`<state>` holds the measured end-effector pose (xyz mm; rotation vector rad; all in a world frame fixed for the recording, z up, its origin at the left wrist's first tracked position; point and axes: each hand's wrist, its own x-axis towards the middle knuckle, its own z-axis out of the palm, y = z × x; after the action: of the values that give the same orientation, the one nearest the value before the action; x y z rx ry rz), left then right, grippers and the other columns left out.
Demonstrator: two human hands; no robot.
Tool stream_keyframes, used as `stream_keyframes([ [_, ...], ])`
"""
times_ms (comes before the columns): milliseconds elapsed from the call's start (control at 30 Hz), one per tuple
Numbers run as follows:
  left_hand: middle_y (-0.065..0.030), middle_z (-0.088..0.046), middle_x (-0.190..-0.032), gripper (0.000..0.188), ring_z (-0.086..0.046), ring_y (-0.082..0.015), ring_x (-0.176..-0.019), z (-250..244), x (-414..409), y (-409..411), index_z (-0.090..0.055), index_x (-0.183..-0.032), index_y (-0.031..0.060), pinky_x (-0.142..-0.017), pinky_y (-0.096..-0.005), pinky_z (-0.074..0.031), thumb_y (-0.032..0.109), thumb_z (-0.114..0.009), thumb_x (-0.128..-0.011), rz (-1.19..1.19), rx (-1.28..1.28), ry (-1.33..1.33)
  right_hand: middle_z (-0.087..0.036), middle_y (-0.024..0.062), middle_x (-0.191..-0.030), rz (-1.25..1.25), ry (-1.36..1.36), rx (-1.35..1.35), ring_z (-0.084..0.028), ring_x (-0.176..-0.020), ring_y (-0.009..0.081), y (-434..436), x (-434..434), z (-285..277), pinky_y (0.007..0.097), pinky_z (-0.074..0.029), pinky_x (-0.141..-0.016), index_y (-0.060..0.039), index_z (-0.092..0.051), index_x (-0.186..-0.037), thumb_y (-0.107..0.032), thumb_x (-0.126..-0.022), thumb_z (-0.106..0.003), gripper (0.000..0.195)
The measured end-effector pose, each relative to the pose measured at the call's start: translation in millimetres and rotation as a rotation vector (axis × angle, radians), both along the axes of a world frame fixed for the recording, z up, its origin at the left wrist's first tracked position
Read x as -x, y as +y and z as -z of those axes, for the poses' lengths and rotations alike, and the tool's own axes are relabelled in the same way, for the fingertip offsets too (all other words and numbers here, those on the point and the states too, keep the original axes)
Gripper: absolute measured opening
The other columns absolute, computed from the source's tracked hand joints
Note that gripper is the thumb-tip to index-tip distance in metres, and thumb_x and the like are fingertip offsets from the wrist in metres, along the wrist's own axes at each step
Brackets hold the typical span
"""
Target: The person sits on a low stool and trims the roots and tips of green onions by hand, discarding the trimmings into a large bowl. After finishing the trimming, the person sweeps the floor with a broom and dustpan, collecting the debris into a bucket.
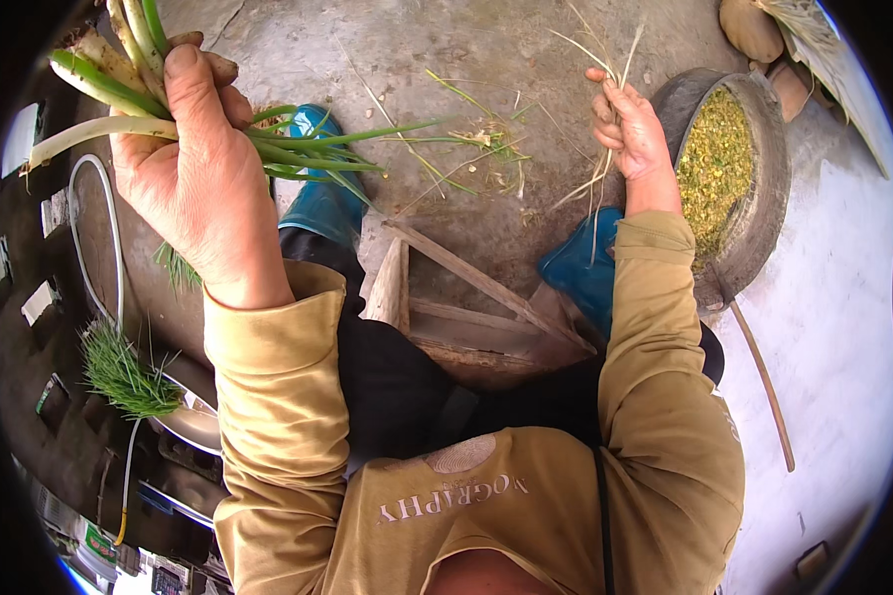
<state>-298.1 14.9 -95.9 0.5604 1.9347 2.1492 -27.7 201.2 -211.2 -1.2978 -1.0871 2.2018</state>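
Note:
My left hand (201, 163) is raised at the upper left, closed around a bunch of green onions (305, 152). Their white stems and soiled root ends (111, 71) stick out past my thumb, while the green leaves trail to the right. At the upper right, my right hand (629, 126) pinches several dry, pale stalks (599, 178) that poke out above and below the fist. Between the two hands, plant scraps (487, 141) lie scattered on the concrete floor (446, 44).
A large dark pan (770, 186) of chopped yellow-green material (714, 163) stands at the right, with a thin stick (763, 379) beside it. Blue boots (324, 197) flank a wooden frame (491, 279). Cut greens (130, 372) rest on a basin (193, 424) at left, near a pale hose (111, 201).

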Motion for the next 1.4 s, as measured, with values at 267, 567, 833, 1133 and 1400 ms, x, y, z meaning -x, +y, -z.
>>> stream_keyframes([
  [267,-0.0034,-0.053,-0.072,0.015,-0.044,-0.0075,-0.056,-3.5,-0.1,7.0,-0.055,-0.095,-0.0006,-0.049,-0.0188,-0.037,0.012,-0.056,-0.087,0.028,0.003,-0.083,-0.037,-0.0052,-0.052,-0.175,-0.24,0.073,-0.026,-0.041,0.0026,-55.3,-31.8,-96.6,0.0187,-0.017,-0.037,-0.0034,-0.054,-0.094,-0.022,-0.092,-0.047,0.02],
  [567,-0.0002,-0.052,-0.072,0.013,-0.042,-0.0052,-0.055,-0.9,1.3,32.6,-0.053,-0.094,0.0023,-0.048,-0.0172,-0.032,0.014,-0.053,-0.09,0.042,0.123,-0.112,-0.041,-0.0012,-0.055,0.082,-0.016,0.207,-0.029,-0.043,0.0041,-80.0,-27.0,-123.0,0.0187,-0.021,-0.039,-0.0022,-0.054,-0.099,-0.018,-0.091,-0.05,0.018],
  [833,-0.0004,-0.052,-0.071,0.014,-0.04,-0.0037,-0.053,28.5,3.3,100.6,-0.053,-0.096,0.0024,-0.046,-0.0167,-0.032,0.015,-0.053,-0.09,0.066,0.287,-0.149,-0.04,-0.0009,-0.057,0.145,-0.14,0.38,-0.026,-0.042,0.0043,-16.6,-26.0,-68.7,0.0195,-0.019,-0.038,-0.0033,-0.052,-0.106,-0.02,-0.094,-0.043,0.023],
  [1133,0.0007,-0.052,-0.071,0.011,-0.044,-0.0044,-0.056,46.5,-5.4,82.4,-0.05,-0.097,0.0048,-0.049,-0.0177,-0.035,0.011,-0.052,-0.089,0.081,0.28,-0.464,-0.038,-0.0007,-0.058,-0.026,-0.119,0.696,-0.025,-0.045,0.0071,-35.9,-62.1,-65.7,0.0228,-0.022,-0.04,-0.005,-0.05,-0.115,-0.025,-0.094,-0.043,0.03],
  [1400,-0.0007,-0.052,-0.072,0.014,-0.041,-0.0069,-0.049,-173.2,81.8,34.1,-0.051,-0.095,0.0065,-0.044,-0.0207,-0.035,0.014,-0.059,-0.086,-0.052,0.169,-0.603,-0.032,-0.0022,-0.054,0.071,-0.158,0.721,-0.023,-0.04,0.0061,-29.5,-17.4,-240.8,0.0203,-0.02,-0.036,-0.0087,-0.051,-0.111,-0.026,-0.094,-0.042,0.026],
])
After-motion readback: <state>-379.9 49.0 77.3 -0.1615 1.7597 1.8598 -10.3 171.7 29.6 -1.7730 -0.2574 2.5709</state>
